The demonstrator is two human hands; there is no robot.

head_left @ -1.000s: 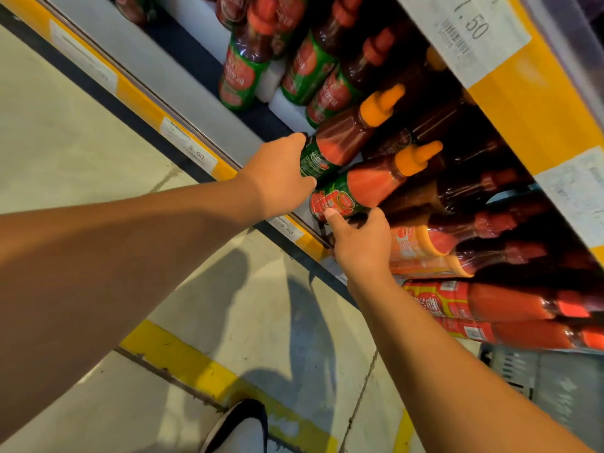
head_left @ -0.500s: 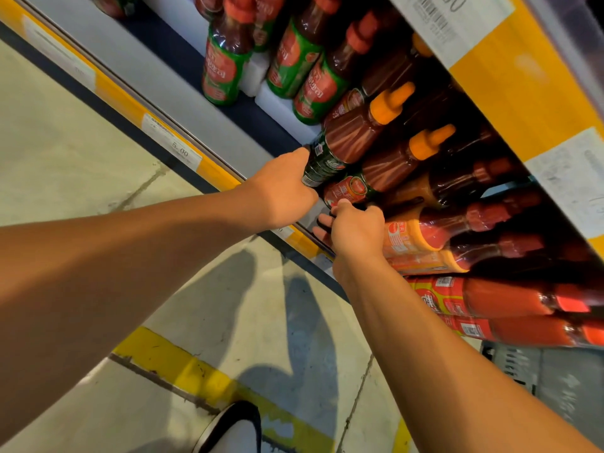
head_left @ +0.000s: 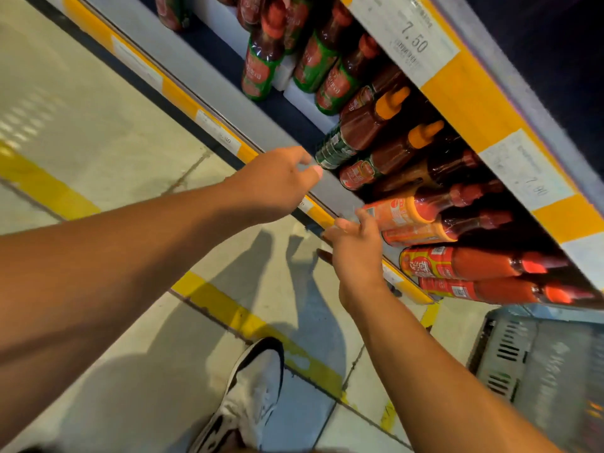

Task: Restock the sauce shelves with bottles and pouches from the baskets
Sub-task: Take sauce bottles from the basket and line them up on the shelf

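Dim shelf interior, motion blur, wide-angle warping

Pale concrete floor [head_left: 98, 132] crossed by a worn yellow line [head_left: 261, 325]; yellow shelf edging [head_left: 474, 103] carries white price tags [head_left: 411, 37].

Dark red sauce bottles [head_left: 369, 125] with orange caps, green-labelled bottles [head_left: 261, 70], yellow-and-white shelf edge [head_left: 474, 103], grey basket [head_left: 536, 361]

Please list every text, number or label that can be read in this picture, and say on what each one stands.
"7.50": white price tag on the upper shelf's yellow edge strip.
"7.90", faint and less certain: price tag further along the same strip.
Price tags on the lower shelf edge: too blurred to read.
Labels on the green-labelled bottles, orange-capped bottles and red bottles: print visible, not legible.
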